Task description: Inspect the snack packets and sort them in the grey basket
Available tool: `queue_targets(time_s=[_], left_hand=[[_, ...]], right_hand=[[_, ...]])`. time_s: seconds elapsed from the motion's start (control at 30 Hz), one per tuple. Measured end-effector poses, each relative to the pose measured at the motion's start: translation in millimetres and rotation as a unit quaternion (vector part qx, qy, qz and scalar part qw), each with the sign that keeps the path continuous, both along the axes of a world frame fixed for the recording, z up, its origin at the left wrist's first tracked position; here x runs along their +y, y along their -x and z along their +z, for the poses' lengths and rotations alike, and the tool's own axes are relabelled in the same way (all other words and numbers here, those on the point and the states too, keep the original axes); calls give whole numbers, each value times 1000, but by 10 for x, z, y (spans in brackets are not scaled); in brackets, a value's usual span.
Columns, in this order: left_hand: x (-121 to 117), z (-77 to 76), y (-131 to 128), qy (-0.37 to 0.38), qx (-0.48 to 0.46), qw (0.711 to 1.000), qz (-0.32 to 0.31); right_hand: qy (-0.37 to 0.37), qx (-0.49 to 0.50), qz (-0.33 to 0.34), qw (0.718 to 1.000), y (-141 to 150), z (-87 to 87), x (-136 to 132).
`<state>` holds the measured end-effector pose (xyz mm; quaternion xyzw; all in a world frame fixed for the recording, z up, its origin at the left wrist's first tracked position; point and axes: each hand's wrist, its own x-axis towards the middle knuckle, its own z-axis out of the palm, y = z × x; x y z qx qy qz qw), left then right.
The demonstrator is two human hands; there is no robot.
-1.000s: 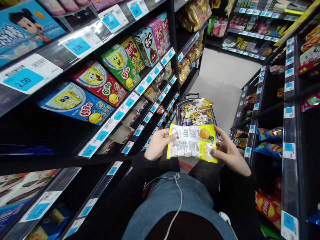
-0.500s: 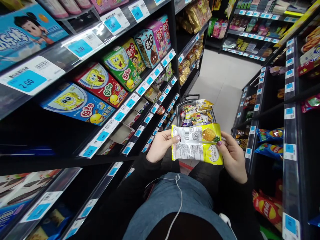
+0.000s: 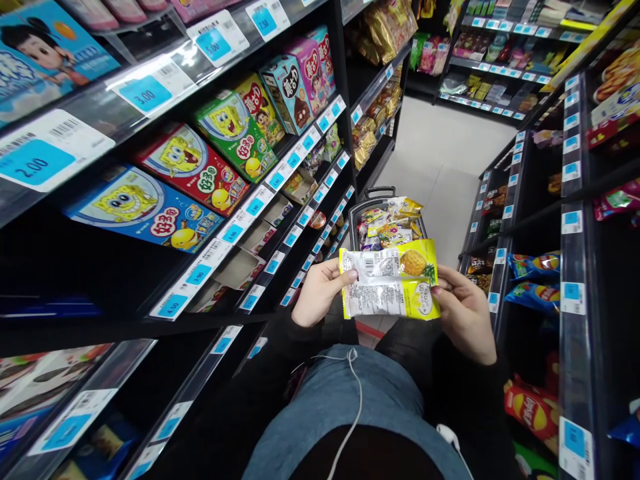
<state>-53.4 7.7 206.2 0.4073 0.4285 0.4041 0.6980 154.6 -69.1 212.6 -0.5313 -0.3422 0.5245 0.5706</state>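
A shiny yellow-and-white plastic packet [image 3: 373,300] lay just right of and below the middle of the frame, pinched between two bare hands. Its printed back faced the camera, with a barcode, blocks of small text and, at the upper right, a pineapple picture. The left hand [image 3: 316,292] gripped the left end, thumb pressed flat on the front and the other fingers behind the edge. The right hand [image 3: 466,313] pinched the right end, its thumb at the edge and its fingers curled partly out of sight.

Directly above the packet in the frame, partly covered by it, was a dark grey plastic basket [image 3: 353,223] with a black loop handle [image 3: 381,192]; a heap of small, glossy, multicoloured packets [image 3: 393,230] filled what showed of it.

At the left of the frame, a black shelf carried a blue cardboard carton [image 3: 120,220], a red cardboard carton [image 3: 200,175] and a green cardboard carton [image 3: 243,137] in a slanting row, each printed with a yellow cartoon face. Gold foil bags [image 3: 387,33] sat at top centre-right. Along the right side were shiny blue snack bags [image 3: 535,293] and, at lower right, a red snack bag [image 3: 533,408]. A thin white cord [image 3: 359,400] hung over blue-grey cloth [image 3: 320,407] at bottom centre.
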Motion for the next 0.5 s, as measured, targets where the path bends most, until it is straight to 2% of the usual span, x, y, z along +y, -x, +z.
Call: queue_targets(time_s=[0.2,0.37,0.5], left_hand=[[-6,-47,24,-25,6,1000,-16],[15,-34,54,-45,8,999,-24],[15,4,57,-57,22,997,-41]], right_hand=[[-21,-73,-32,997,24,22,-9],[-43,-144,-11,989,0,85,-16],[-45,-137,-12,989,-1,77,-10]])
